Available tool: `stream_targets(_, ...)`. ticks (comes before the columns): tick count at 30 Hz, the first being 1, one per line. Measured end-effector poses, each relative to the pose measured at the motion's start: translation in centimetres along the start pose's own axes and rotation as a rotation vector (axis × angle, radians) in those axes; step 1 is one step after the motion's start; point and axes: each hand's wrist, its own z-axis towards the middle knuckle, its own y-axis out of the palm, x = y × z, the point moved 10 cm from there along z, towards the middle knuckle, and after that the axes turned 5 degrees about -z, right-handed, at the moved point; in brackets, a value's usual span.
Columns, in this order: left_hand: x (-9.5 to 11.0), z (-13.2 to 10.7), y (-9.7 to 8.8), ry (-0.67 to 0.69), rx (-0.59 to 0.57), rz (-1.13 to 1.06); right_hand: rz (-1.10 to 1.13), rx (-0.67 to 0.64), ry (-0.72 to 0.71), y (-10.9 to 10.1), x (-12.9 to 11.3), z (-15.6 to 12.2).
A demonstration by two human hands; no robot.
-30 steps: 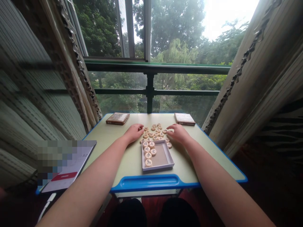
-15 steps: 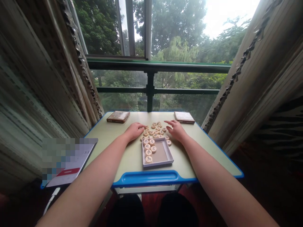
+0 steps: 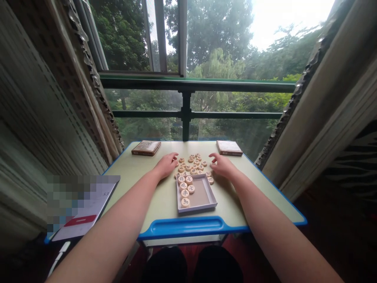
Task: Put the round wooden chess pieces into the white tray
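Round wooden Chinese chess pieces [image 3: 193,171] lie spread face up on the table, just beyond a shallow open box [image 3: 203,192]. Several pieces with dark characters sit inside the box along its left side, among them a horse piece [image 3: 185,202]. Left of the scattered pieces, my left hand [image 3: 167,165] rests low with its fingers bent and apart, a piece close to the fingertips. My right hand [image 3: 222,165] is on the other side, thumb and index finger apart, with a piece partly hidden by its fingers. Neither hand visibly grips anything.
Flat boxes stand at the back left [image 3: 146,147] and back right [image 3: 229,147] of the table [image 3: 259,196], which has a blue rim. A tablet-like screen [image 3: 88,208], partly blurred, leans at the left edge with a white cable. Curtains flank the window.
Both hands have drawn slightly outward from the scattered pieces, and the right fingers have curled in more. The pieces in the box stay as they were. The view has shifted slightly.
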Motion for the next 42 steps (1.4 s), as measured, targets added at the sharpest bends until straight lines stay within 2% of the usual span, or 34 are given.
stream_targets(4, -0.2, -0.1, -0.1, -0.03, 0.002, 0.046, 0.0, 0.016, -0.015, -0.1, -0.2, 0.1)
stream_targets(11, 0.7, -0.2, -0.4, 0.061, 0.009, 0.064, 0.01, -0.02, -0.112, 0.1, -1.3, -0.2)
stream_targets(15, 0.5, -0.2, -0.6, 0.05, 0.037, 0.018, 0.029, 0.02, -0.058, -0.6, -0.8, -0.1)
stream_targets(19, 0.5, -0.4, -0.5, 0.041, 0.011, 0.062, -0.026, -0.011, -0.002, -0.3, -0.3, 0.0)
stream_targets(31, 0.6, -0.4, -0.5, 0.055, 0.011, 0.12, -0.079, -0.009, -0.027, 0.0, -0.4, 0.0)
stream_targets(42, 0.4, -0.4, -0.4, 0.046, 0.008, 0.102, -0.075, -0.088, -0.02, 0.3, -0.7, -0.3)
